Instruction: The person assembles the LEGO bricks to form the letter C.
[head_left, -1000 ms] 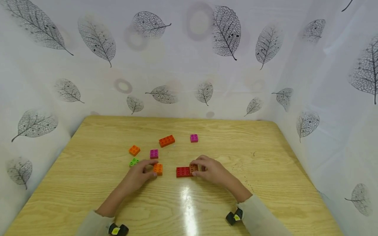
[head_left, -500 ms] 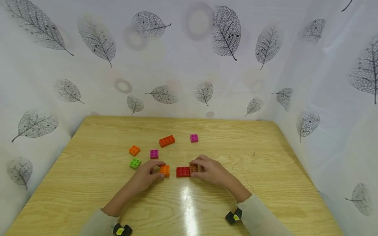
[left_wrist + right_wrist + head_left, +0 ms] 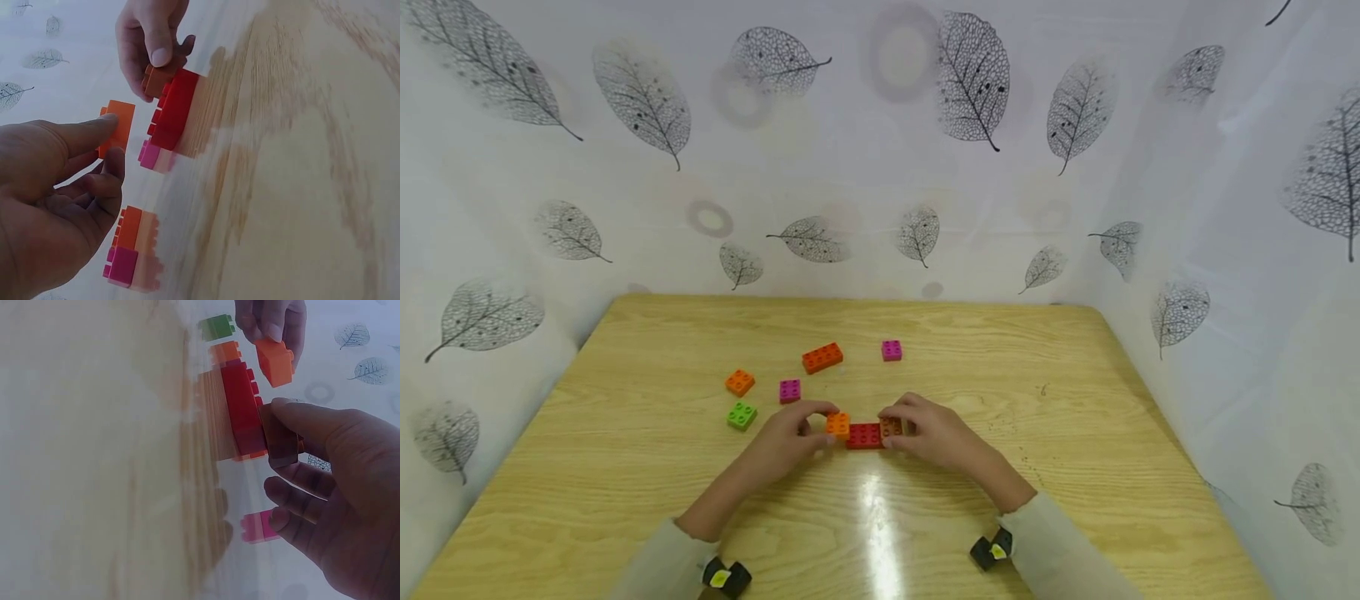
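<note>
A long red toy brick point(image 3: 863, 436) lies on the table, studs up. My right hand point(image 3: 934, 432) pinches a small brown brick point(image 3: 280, 436) that sits on the red brick's right end. Between thumb and fingers of my left hand point(image 3: 792, 440) is a small orange brick point(image 3: 838, 425), raised off the table beside the red brick's left end. In the right wrist view this orange brick hangs above the level of the red brick's studs, apart from it. Both wrist views show the red brick between the two hands.
Behind the hands lie an orange-red long brick point(image 3: 823, 357), a pink brick point(image 3: 789, 390) and another pink brick point(image 3: 891, 350). Farther left are a second orange brick point(image 3: 740, 382) and a green brick point(image 3: 741, 416). A leaf-patterned curtain point(image 3: 850, 150) surrounds the wooden table point(image 3: 1000, 358).
My left hand has carried the orange brick rightward and up, from near the green brick to the red brick's left end. My right hand stays in place on the brown brick.
</note>
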A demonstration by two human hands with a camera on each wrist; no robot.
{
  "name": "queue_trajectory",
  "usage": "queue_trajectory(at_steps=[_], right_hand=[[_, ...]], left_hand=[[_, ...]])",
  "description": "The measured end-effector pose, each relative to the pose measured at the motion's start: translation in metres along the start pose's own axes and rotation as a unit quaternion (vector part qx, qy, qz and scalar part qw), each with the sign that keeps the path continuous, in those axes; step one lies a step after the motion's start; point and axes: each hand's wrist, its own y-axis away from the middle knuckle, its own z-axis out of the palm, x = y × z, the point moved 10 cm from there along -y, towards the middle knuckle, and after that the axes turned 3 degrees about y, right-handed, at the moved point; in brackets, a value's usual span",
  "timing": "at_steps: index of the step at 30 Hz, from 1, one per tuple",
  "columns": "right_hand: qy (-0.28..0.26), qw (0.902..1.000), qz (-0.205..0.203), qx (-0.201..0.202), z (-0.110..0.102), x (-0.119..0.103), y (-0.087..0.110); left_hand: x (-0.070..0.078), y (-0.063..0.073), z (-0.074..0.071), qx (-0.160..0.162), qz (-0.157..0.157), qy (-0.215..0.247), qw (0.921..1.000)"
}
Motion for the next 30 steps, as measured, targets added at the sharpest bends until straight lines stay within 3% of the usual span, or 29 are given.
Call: queue_trajectory(at_steps=[5,10,30], right_hand=[[-0.001,1.0,0.003,-0.003,0.0,0.001,0.0],[-0.001,1.0,0.002,-0.003,0.001,0.001,0.0],[-0.008,0.9999,-0.009,-0.001,0.002,0.0,0.0]], left_hand=[[0.0,-0.003,0.007,-0.011,-0.009,0.009,0.9999],[-0.004,-0.004,0.01,0.001,-0.017,-0.003,0.9998],[0.006,-0.008,0.016,0.002,0.017,-0.063,0.9979]])
